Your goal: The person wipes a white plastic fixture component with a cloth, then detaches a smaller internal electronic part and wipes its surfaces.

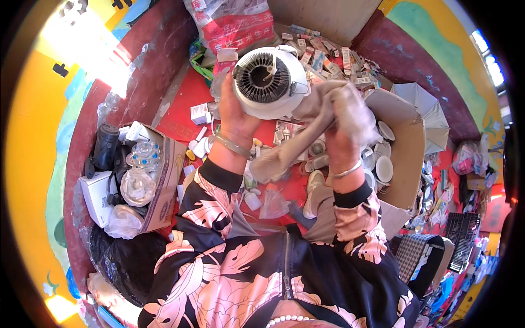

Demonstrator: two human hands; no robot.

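My left hand (236, 117) grips a white round downlight (298, 74) from its left side and below. The lamp's black finned heat sink faces up, and a short pale wire stands out near its centre. A grey-beige cloth (295, 143) is bunched in my right hand (343, 146), its upper part smeared by motion. One end of this rag hangs down to the left, and another part lies against or just beside the lamp's right side. The cloth hides most of my right fingers.
On the left stands a cardboard box (164, 186) of bulbs and black fittings. An open carton (402, 120) with white round lamps is at right. Small boxes (331, 65) are heaped at the back beside a red-and-white sack (240, 27). Loose parts cover the red ground sheet (180, 115).
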